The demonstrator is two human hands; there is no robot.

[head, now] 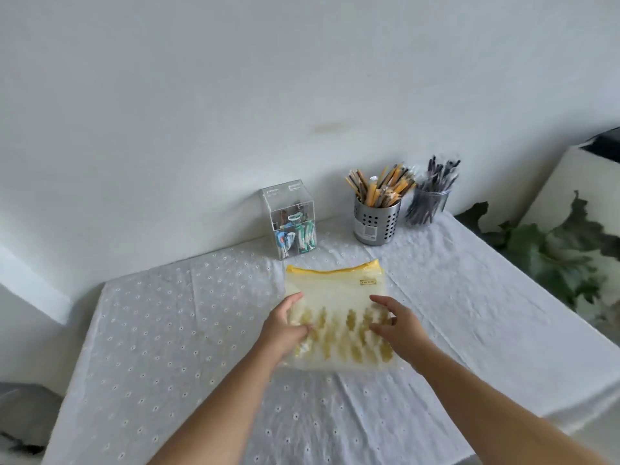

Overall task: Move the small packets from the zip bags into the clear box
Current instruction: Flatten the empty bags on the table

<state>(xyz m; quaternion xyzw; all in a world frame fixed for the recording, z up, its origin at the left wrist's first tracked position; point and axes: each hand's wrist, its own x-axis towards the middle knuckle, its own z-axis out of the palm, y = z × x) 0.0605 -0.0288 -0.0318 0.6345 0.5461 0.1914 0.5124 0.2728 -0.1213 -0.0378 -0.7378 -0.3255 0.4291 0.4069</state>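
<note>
A translucent zip bag (337,297) with a yellow zipper strip and yellow pattern lies flat on the white tablecloth, its zipper edge pointing away from me. My left hand (288,327) rests on the bag's left edge, fingers curled onto it. My right hand (396,325) hovers at the bag's right side with fingers spread; whether it touches the bag is unclear. The clear box (291,220) stands upright behind the bag near the wall, lid shut, with blue and green small packets (297,239) inside. No packets can be made out in the bag.
A perforated metal cup (376,220) of yellow-wrapped sticks and a clear cup (428,204) of dark sticks stand right of the box. The table (167,330) has a white eyelet cloth. Green leaves (550,260) lie past its right edge.
</note>
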